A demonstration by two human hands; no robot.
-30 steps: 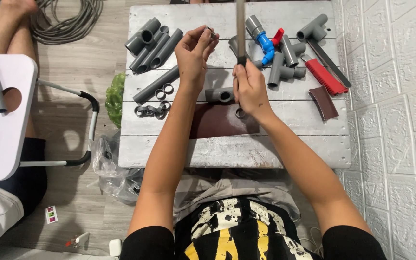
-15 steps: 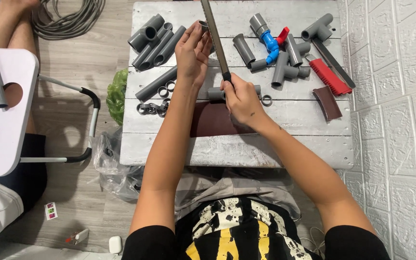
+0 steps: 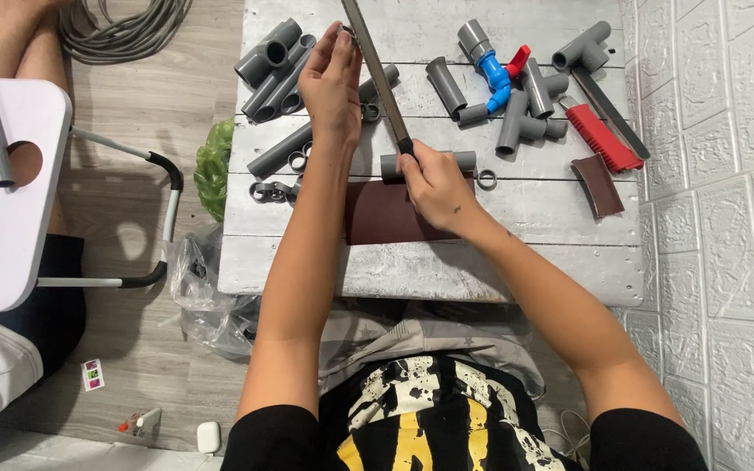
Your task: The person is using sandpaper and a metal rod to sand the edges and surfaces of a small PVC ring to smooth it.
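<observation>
- Two bare hands work above the table (image 3: 517,262), a whitewashed slatted top filling the centre of the frame.
- Left hand (image 3: 332,83), upper centre: fingertips pinched together on a small grey ring (image 3: 346,33), barely visible between them.
- Right hand (image 3: 434,187), centre: closed around the handle of a long flat file (image 3: 375,70), whose blade slants up and left past the ring and out of the top edge.
- Step in hand, as a judgement: filing the cut edge of the ring; file and ring appear to touch, though contact is hard to confirm.
- Next stroke would call for a firm pinch on the ring and the blade kept flat across its edge; the ring is small, so fingertips sit close to the blade.
- Under the right wrist: a dark brown sheet of sandpaper (image 3: 390,218), a short grey pipe piece (image 3: 429,163) just beyond it.
- Left of the table: grey pipes (image 3: 277,70) and loose rings (image 3: 274,192). Right: pipe fittings (image 3: 525,109), a blue valve (image 3: 492,70), a red-handled saw (image 3: 599,135).
- Room: wood-look floor, white embossed wall at right, coiled cable (image 3: 124,26) upper left, another person's leg and a white stool at left.
</observation>
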